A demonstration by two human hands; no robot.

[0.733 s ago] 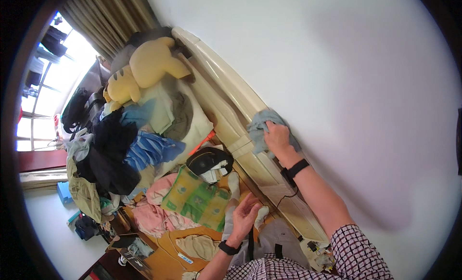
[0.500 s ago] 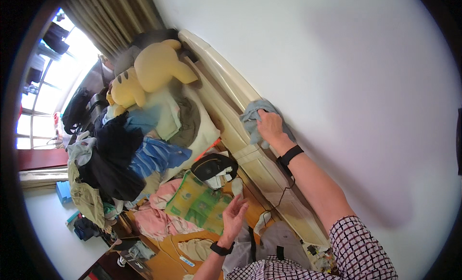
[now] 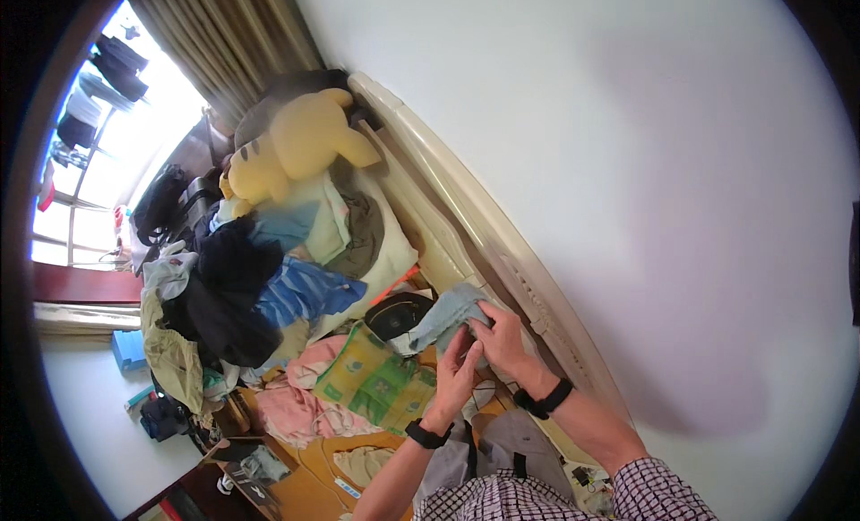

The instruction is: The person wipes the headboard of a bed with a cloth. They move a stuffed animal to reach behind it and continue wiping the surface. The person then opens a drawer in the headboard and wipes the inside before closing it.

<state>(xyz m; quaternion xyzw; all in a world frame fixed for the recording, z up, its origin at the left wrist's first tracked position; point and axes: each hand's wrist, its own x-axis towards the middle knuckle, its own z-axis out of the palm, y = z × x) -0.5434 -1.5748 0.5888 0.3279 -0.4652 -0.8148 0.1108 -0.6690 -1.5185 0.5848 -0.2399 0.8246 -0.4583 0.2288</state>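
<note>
Both hands hold a light-blue cloth (image 3: 443,317), seemingly denim, above the cluttered bed (image 3: 394,252): right hand (image 3: 503,340) grips its edge, left hand (image 3: 459,375) pinches beneath, beside the cream headboard (image 3: 466,212).

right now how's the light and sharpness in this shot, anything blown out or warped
Head view: the window is blown out white at upper left; the wall is evenly lit with a soft shadow at lower right; the headboard bends from fisheye distortion; both hands and the cloth look fairly sharp.
</note>
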